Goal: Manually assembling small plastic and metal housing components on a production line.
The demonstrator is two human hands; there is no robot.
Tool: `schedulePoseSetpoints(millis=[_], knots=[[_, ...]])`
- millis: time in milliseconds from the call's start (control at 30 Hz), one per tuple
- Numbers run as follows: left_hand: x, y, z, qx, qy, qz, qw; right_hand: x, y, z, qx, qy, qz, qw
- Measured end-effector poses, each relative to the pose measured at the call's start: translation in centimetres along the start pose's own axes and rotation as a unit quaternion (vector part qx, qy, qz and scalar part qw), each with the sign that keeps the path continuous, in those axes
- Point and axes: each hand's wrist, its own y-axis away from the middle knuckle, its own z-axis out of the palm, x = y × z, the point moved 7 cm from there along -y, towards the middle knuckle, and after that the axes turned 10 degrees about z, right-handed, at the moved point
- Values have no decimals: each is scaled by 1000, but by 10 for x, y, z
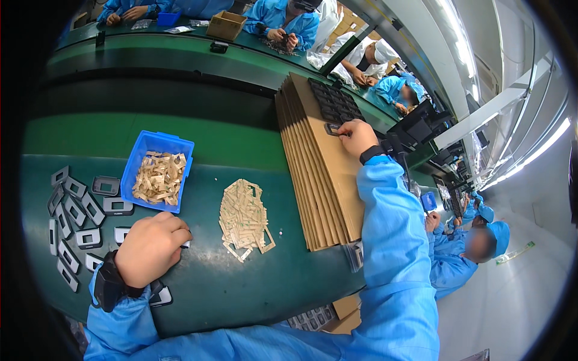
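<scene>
My right hand [359, 139] reaches out over the stack of cardboard sheets [328, 162] and pinches a small dark plastic frame [332, 129] beside rows of black parts [337, 99] on top of the stack. Down at the left, my left hand [153, 248] is closed over the green table, palm down. A pale edge of a plastic frame [186, 244] peeks out at its fingertips; the rest is hidden. Around that hand lie several loose grey-and-black plastic frames [89, 238], one of them [161, 296] partly under my wrist.
A blue bin [189, 162] holds many small beige strips [158, 177]. Mid-table lies a pile of thin beige adhesive frames [244, 213]. Across a green divider, co-workers [283, 24] handle parts near a cardboard box [226, 25]. More people sit along the right. Trays of parts [313, 317] show below the table edge.
</scene>
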Motion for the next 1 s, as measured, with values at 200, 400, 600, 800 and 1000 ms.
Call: schedulePoseSetpoints(millis=[200,400,600,800,1000], knots=[[4,-3,-3,10,-3,14,1000,0,-2,0,19,44,5,999],[2,3,0,-3,-2,-2,1000,-7,-2,1,19,83,11,996],[1,1,1,1,0,-1,1000,0,4,-3,21,91,37,995],[1,-1,2,0,1,1,1000,26,1,-9,47,89,50,994],[2,-2,1,3,-1,2,1000,60,-3,2,74,120,51,989]])
